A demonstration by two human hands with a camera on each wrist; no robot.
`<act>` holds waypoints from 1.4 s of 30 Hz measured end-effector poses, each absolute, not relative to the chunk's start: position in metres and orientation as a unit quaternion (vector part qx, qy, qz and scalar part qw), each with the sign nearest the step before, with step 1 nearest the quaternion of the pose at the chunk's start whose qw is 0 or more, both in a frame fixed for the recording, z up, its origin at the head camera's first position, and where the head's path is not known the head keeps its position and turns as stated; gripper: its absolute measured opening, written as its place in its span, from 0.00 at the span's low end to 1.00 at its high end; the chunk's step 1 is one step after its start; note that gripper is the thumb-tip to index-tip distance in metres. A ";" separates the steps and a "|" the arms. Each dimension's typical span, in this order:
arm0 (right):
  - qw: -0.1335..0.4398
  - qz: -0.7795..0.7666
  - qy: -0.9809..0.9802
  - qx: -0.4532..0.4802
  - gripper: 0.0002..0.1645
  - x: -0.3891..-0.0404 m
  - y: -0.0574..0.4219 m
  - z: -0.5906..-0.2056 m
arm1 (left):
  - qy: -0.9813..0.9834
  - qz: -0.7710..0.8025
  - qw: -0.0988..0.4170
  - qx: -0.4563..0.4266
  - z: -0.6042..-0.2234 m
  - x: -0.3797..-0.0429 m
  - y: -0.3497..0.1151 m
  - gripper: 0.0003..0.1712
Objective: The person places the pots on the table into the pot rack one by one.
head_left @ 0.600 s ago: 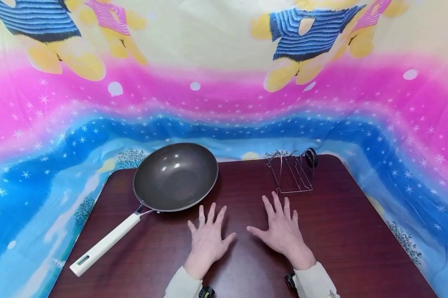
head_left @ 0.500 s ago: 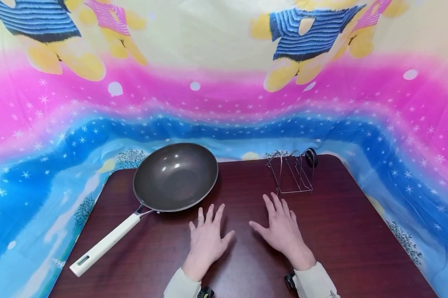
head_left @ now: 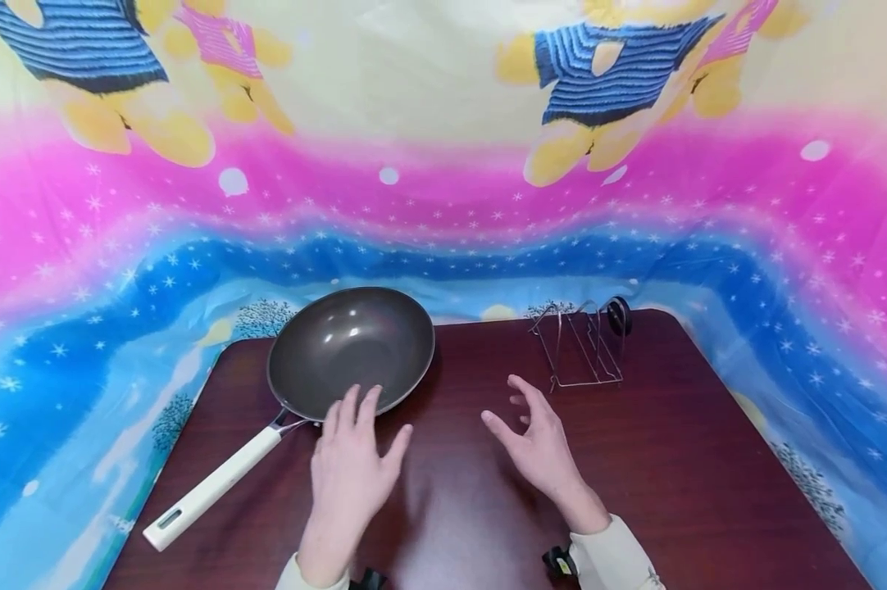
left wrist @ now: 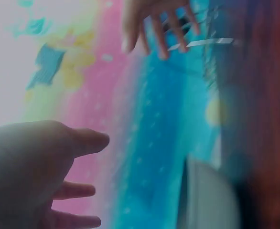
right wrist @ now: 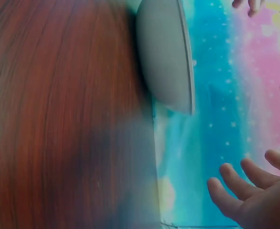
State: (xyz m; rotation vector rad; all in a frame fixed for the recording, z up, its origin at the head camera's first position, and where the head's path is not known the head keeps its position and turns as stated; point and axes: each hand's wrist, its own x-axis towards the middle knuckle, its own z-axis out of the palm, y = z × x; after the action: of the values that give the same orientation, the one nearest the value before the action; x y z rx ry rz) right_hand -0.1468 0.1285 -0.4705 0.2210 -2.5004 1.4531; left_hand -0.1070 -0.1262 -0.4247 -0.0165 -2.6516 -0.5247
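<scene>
A dark frying pan point(head_left: 325, 344) with a long white handle point(head_left: 215, 487) sits at the back left of the table. My left hand point(head_left: 349, 471) is raised in front of the pan, its fingers spread and overlapping the near rim in the head view; it holds nothing. To the right, my right hand point(head_left: 543, 447) hovers over the table with thumb and fingers apart and nothing between them. Beyond it stands a wire rack point(head_left: 587, 383) with a round black piece point(head_left: 619, 315) at its right end. The right wrist view shows the pan's grey outer side point(right wrist: 164, 52) from low down.
The dark red-brown wooden table point(head_left: 680, 459) has rounded back corners. A printed cloth point(head_left: 458, 188) with bears and snowflakes hangs behind it and along both sides. The pan's handle slants toward the table's left edge.
My left hand has lifted and moved left toward the pan. My right hand has risen slightly and turned, its fingers bending more. The pan and rack have stayed in place.
</scene>
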 end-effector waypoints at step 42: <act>-0.155 0.738 -0.654 0.061 0.37 -0.146 0.013 -0.495 | -0.965 -0.108 -0.117 0.208 -0.442 -0.102 -0.307 0.43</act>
State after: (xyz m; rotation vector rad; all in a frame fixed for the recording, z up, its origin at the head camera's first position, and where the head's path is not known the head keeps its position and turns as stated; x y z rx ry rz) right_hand -0.1461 0.0130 -0.4951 0.2145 -2.2869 2.5777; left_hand -0.1021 -0.3071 -0.4416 0.7077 -3.2807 -0.3682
